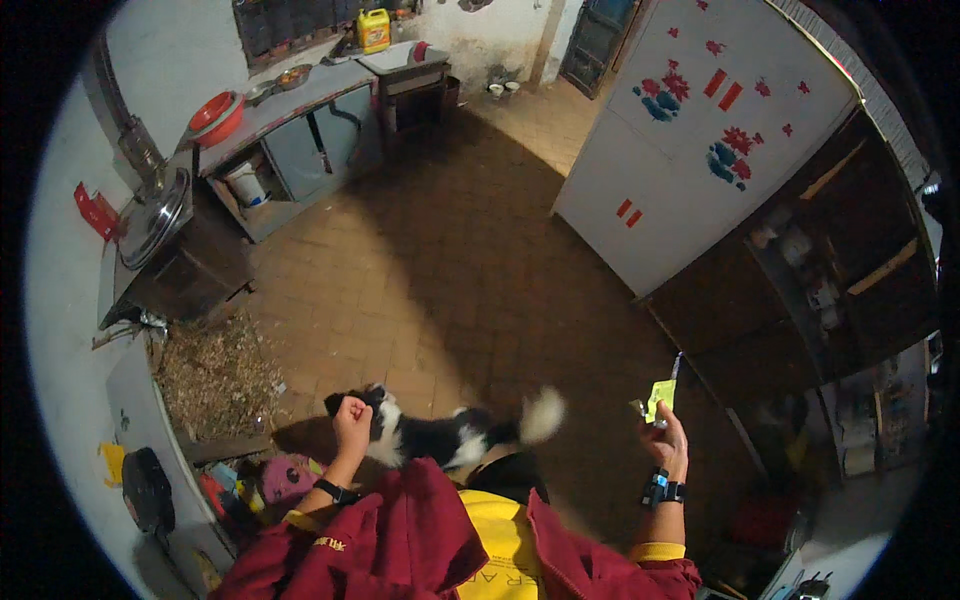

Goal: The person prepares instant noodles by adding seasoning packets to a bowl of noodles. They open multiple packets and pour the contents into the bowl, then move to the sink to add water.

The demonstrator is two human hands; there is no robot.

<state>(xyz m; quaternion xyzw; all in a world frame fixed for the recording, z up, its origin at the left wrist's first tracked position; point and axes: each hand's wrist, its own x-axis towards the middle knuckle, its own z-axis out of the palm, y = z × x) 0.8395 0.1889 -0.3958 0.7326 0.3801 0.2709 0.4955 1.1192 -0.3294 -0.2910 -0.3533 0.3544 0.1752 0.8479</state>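
My right hand grips a torn yellow-green packet between thumb and fingers, with a silvery strip rising from its top. Out in front on the left, my left hand has its fingers curled together; whether something small is pinched in them cannot be seen. Just behind that hand is the head of a black and white dog, partly hidden by it. The dog stands crosswise close before me, its white tail towards the right. I cannot tell whether my fingers touch it.
A brick floor stretches ahead, half in shadow. At left stand a stove with a metal lid and a heap of dry chaff. A counter carries red basins. A white panel and dark shelving line the right.
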